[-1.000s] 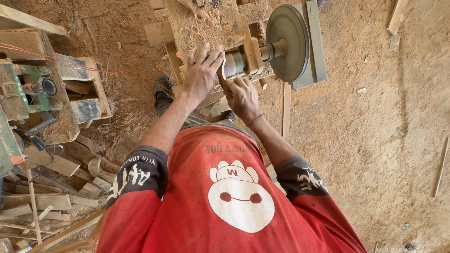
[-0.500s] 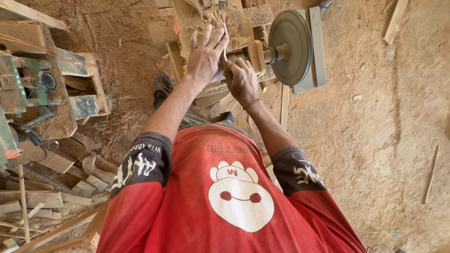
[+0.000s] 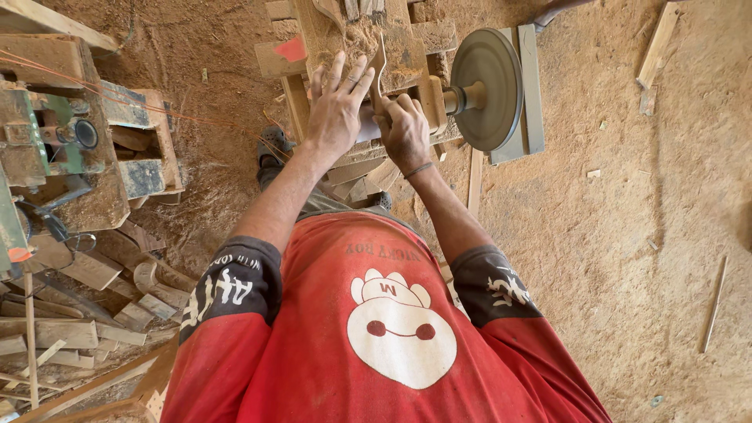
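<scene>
1. A thin curved wooden piece (image 3: 379, 74) stands on edge on the sawdust-covered wooden machine stand (image 3: 407, 55), between the two hands and just left of the machine's shaft.
2. The right hand (image 3: 406, 133) is curled tight around the lower end of that piece – a full, narrow grip, knuckles toward the camera, a dark band at the wrist.
3. The left hand (image 3: 337, 110) lies flat beside it, fingers spread wide and pressed on the stand; its fingertips reach the piece's upper edge, but it holds nothing.
4. To the right of the hands, a grey round disc (image 3: 487, 88) sits on a short shaft (image 3: 458, 99), facing the hands.
5. Below the hands, the person's red T-shirt (image 3: 376, 345) with a white cartoon print fills the lower view.
6. Further out – sawdust floor (image 3: 627, 235), a green machine (image 3: 47, 141) at left, and offcuts of wood (image 3: 86, 313) piled beneath it.
</scene>
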A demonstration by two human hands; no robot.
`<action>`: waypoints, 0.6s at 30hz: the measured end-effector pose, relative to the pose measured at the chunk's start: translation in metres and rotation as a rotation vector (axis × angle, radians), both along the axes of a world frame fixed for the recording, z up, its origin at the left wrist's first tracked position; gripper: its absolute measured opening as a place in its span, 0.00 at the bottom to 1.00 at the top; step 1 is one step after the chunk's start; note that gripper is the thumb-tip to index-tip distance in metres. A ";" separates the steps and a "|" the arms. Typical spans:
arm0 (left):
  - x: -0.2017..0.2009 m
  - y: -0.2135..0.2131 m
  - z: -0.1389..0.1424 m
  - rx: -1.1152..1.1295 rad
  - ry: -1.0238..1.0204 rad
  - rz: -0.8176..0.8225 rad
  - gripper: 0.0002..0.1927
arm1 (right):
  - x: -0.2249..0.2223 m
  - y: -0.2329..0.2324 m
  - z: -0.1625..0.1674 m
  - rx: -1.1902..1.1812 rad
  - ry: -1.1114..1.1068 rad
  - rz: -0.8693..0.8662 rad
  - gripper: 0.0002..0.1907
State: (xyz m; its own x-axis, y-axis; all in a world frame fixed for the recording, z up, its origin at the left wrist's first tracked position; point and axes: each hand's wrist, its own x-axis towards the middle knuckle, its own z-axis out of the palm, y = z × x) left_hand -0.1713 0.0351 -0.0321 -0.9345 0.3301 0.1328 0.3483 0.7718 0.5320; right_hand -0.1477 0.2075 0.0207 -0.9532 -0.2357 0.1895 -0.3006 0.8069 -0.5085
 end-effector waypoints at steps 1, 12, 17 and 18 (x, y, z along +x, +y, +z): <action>0.001 0.000 0.000 0.002 -0.003 0.003 0.32 | 0.001 0.000 -0.001 0.003 0.018 0.001 0.15; 0.006 0.011 0.002 -0.016 0.054 -0.141 0.37 | 0.041 0.015 0.007 0.061 -0.025 0.037 0.07; 0.027 0.019 -0.003 -0.154 0.112 -0.186 0.34 | 0.061 0.022 0.015 0.076 -0.037 0.064 0.07; 0.030 0.020 -0.005 -0.163 0.123 -0.186 0.34 | 0.063 0.023 0.016 0.087 -0.054 0.062 0.07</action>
